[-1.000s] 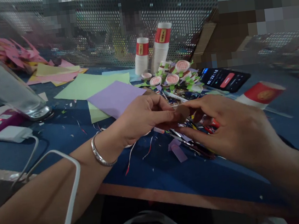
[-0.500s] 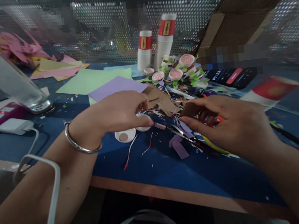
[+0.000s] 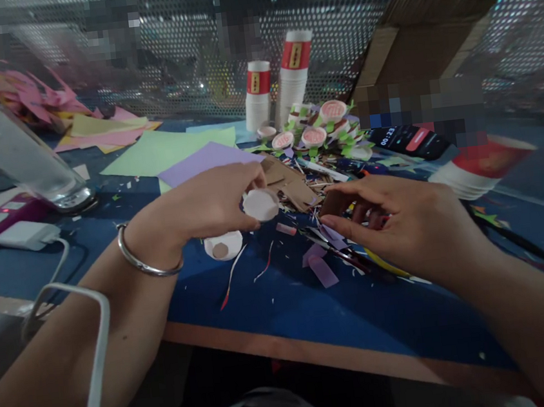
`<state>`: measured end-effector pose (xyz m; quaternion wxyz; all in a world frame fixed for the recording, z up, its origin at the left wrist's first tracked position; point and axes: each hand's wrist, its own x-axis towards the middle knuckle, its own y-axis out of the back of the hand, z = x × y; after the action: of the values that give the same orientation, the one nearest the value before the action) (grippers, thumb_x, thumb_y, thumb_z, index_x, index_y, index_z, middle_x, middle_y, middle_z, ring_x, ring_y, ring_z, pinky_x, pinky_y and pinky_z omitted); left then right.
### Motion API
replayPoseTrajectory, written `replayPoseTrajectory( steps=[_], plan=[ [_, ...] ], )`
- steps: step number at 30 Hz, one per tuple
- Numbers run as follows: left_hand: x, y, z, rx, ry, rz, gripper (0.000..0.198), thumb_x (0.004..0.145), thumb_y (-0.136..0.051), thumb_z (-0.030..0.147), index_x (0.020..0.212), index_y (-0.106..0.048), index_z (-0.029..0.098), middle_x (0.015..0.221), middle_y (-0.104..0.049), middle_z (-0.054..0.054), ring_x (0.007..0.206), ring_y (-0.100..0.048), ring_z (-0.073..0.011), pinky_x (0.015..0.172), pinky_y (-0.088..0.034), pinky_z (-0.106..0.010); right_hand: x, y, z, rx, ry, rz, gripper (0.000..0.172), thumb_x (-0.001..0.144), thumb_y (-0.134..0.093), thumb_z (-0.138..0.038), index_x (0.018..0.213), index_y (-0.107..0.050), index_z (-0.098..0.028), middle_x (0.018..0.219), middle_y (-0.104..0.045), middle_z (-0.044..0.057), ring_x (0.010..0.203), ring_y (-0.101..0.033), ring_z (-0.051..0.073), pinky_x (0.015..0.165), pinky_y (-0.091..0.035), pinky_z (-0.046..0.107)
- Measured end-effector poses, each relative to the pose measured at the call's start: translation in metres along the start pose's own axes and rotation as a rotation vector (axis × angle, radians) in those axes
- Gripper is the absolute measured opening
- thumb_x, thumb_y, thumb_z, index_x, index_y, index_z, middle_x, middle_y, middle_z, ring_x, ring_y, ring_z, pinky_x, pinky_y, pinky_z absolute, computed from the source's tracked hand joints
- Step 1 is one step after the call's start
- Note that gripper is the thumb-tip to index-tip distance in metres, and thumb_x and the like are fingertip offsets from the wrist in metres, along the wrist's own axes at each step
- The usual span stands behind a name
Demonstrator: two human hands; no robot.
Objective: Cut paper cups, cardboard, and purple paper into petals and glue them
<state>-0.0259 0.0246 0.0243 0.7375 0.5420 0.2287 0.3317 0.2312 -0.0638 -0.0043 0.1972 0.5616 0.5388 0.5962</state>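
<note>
My left hand, with a silver bangle at the wrist, pinches a round white paper piece, like a cut cup bottom, tilted toward me. Below it on the table lies a similar white piece with a small brown patch on it. My right hand grips a small brown cardboard piece between thumb and fingers; its curled fingers are partly hidden. Scissors lie under the right hand, beside purple paper scraps.
Decorated round pieces with green bits are heaped before stacked paper cups. Green paper and purple paper lie behind my left hand. A water glass and power strip stand left, a phone and tipped cup right.
The left hand has picked up the round white piece from beside the other one and turned its face toward me. The right hand keeps its cardboard piece, nearly still.
</note>
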Motion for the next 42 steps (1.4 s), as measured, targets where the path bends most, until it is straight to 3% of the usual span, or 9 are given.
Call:
replayPoseTrajectory(
  steps=[4,11,14,20,24,27,32,35,42],
  plan=[
    [0.001,-0.002,0.006,-0.171,-0.072,0.059,0.045,0.076,-0.068,0.023,0.120,-0.059,0.022,0.112,-0.070,-0.005,0.090,-0.065,-0.0215,0.075,-0.042,-0.029,-0.001,0.003,-0.002,0.033,0.014,0.010,0.034,0.091,-0.069,-0.039,0.116,-0.074,-0.017,0.094,-0.078,0.005,0.063,-0.067,0.016,0.064,-0.051,0.030],
    [0.000,-0.004,-0.005,-0.034,-0.153,-0.100,0.051,0.079,-0.062,0.018,0.129,-0.061,0.023,0.122,-0.070,-0.009,0.111,-0.063,-0.0303,0.094,-0.044,-0.040,0.000,0.001,0.000,0.139,0.016,-0.017,0.021,0.089,-0.071,-0.030,0.106,-0.073,-0.018,0.088,-0.077,0.002,0.063,-0.067,0.014,0.063,-0.050,0.027],
    [0.001,-0.005,0.001,-0.062,-0.209,0.003,0.052,0.081,-0.063,0.019,0.134,-0.060,0.022,0.128,-0.067,-0.011,0.120,-0.060,-0.0331,0.101,-0.043,-0.046,0.001,0.000,0.002,0.179,0.032,-0.062,0.013,0.094,-0.065,-0.027,0.099,-0.074,-0.018,0.085,-0.076,0.002,0.071,-0.069,0.017,0.065,-0.049,0.028],
    [0.010,-0.032,0.038,-0.787,-0.180,0.082,0.035,0.088,-0.069,0.027,0.120,-0.062,0.014,0.112,-0.072,-0.013,0.102,-0.070,-0.0231,0.085,-0.057,-0.036,-0.001,0.002,-0.004,0.317,-0.001,-0.073,0.017,0.097,-0.061,-0.025,0.105,-0.076,-0.023,0.096,-0.078,0.001,0.083,-0.072,0.018,0.073,-0.051,0.028],
    [0.015,-0.047,0.049,-1.014,-0.118,0.082,0.023,0.087,-0.072,0.023,0.107,-0.066,0.013,0.092,-0.074,-0.008,0.086,-0.070,-0.0182,0.076,-0.058,-0.031,-0.001,0.004,-0.009,0.346,-0.015,-0.069,0.018,0.095,-0.061,-0.020,0.107,-0.075,-0.022,0.099,-0.078,0.001,0.085,-0.072,0.017,0.075,-0.051,0.026],
    [0.017,-0.049,0.048,-1.074,-0.045,0.108,0.014,0.086,-0.074,0.022,0.095,-0.070,0.013,0.078,-0.071,-0.003,0.071,-0.066,-0.0130,0.065,-0.055,-0.026,0.001,0.006,-0.006,0.400,-0.050,-0.093,0.016,0.095,-0.063,-0.029,0.104,-0.075,-0.023,0.093,-0.078,0.000,0.078,-0.070,0.015,0.069,-0.050,0.025],
    [0.020,-0.047,0.045,-1.108,0.012,0.255,0.007,0.088,-0.073,0.020,0.088,-0.070,0.014,0.071,-0.067,-0.001,0.060,-0.062,-0.0105,0.056,-0.052,-0.023,0.010,0.012,0.026,0.283,-0.278,-0.006,0.025,0.089,-0.067,-0.044,0.098,-0.077,-0.022,0.078,-0.075,0.002,0.063,-0.066,0.016,0.058,-0.047,0.029],
    [0.023,-0.045,0.046,-1.200,0.047,0.402,0.009,0.089,-0.069,0.014,0.081,-0.066,0.014,0.068,-0.064,0.000,0.060,-0.059,-0.0081,0.058,-0.049,-0.021,0.017,0.016,0.054,0.048,-0.486,-0.036,0.018,0.087,-0.067,-0.037,0.089,-0.075,-0.022,0.075,-0.074,0.004,0.067,-0.068,0.020,0.064,-0.048,0.033],
    [0.026,-0.045,0.044,-1.379,0.148,0.473,0.007,0.090,-0.067,0.013,0.083,-0.069,0.013,0.070,-0.063,0.000,0.063,-0.056,-0.0078,0.062,-0.046,-0.020,0.021,0.008,0.097,-0.175,-0.608,-0.087,0.013,0.079,-0.071,-0.035,0.076,-0.069,-0.022,0.081,-0.076,0.006,0.078,-0.068,0.026,0.065,-0.044,0.035]
  ],
)
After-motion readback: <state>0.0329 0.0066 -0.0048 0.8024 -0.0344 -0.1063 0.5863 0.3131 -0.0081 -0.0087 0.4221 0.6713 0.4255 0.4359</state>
